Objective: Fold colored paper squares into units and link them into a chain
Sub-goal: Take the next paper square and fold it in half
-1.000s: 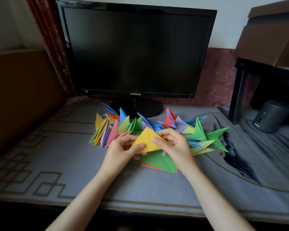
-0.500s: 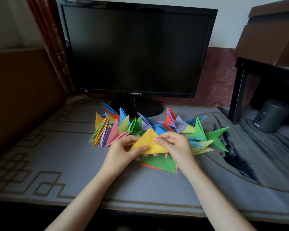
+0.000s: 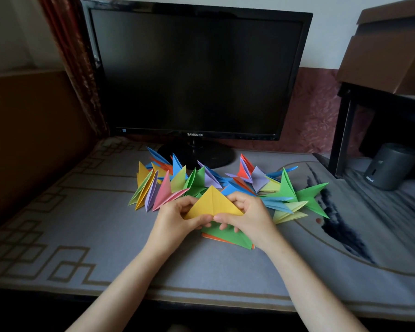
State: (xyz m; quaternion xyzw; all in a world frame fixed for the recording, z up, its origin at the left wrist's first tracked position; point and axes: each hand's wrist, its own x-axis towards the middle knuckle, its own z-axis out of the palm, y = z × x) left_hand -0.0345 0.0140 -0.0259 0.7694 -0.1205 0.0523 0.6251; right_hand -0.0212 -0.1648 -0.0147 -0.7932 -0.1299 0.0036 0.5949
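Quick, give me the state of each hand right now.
Left hand: closed, gripping the yellow paper triangle at its left corner.
Right hand: closed, gripping the same triangle at its right corner.

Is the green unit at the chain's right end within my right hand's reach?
Likely yes: the green unit lies uncovered nearby, but the right hand pinches the yellow triangle and must release first.

- We see a black monitor (image 3: 197, 73), screen dark, standing on its round base (image 3: 197, 155) at the back of the bench.
- A grey patterned mat (image 3: 106, 248) covers the bench.
- A dark red curtain (image 3: 77, 56) hangs left of the monitor.
- At right we see a cardboard box (image 3: 388, 51) on a black stand (image 3: 345, 130), with a grey cylinder (image 3: 391, 166) beneath.
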